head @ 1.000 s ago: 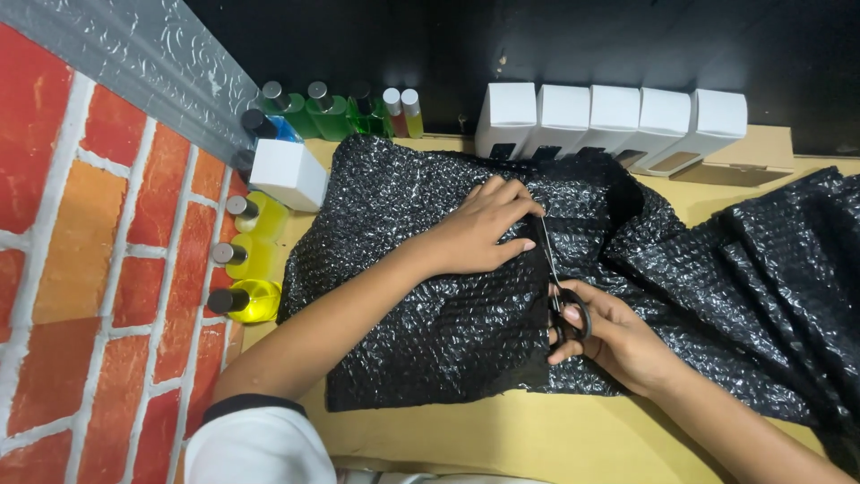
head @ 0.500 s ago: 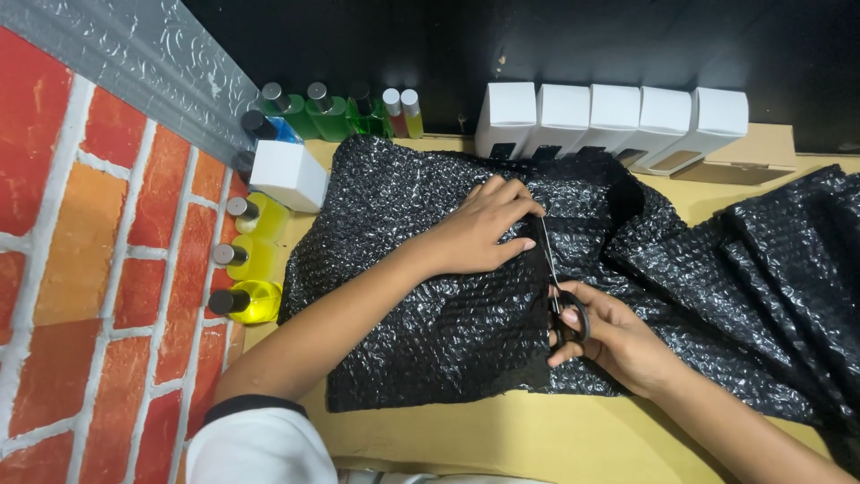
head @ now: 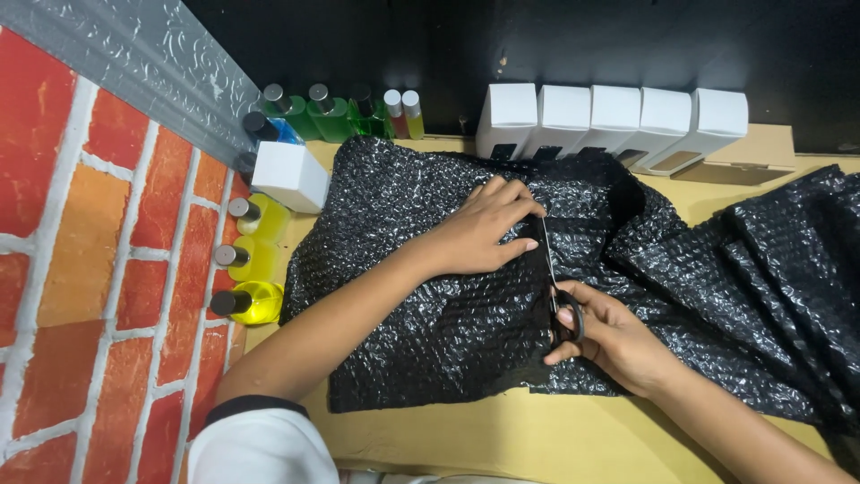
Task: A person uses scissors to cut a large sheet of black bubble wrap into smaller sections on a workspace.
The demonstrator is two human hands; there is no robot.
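Note:
A sheet of black bubble wrap (head: 430,314) lies spread over a yellow table (head: 537,439) and bunches up to the right. My left hand (head: 488,229) lies flat on the wrap, fingers together, pressing it down just left of the scissor blades. My right hand (head: 609,336) grips black-handled scissors (head: 554,287), whose blades point away from me along a cut line in the wrap.
Several white boxes (head: 618,121) stand in a row at the back against a black wall. Green bottles (head: 309,112) and yellow bottles (head: 251,260) line the left edge beside a brick-pattern wall. One more white box (head: 288,175) sits at the wrap's left corner.
The scissors and my right hand have crept slightly forward along the cut. My left hand stays pressed on the wrap.

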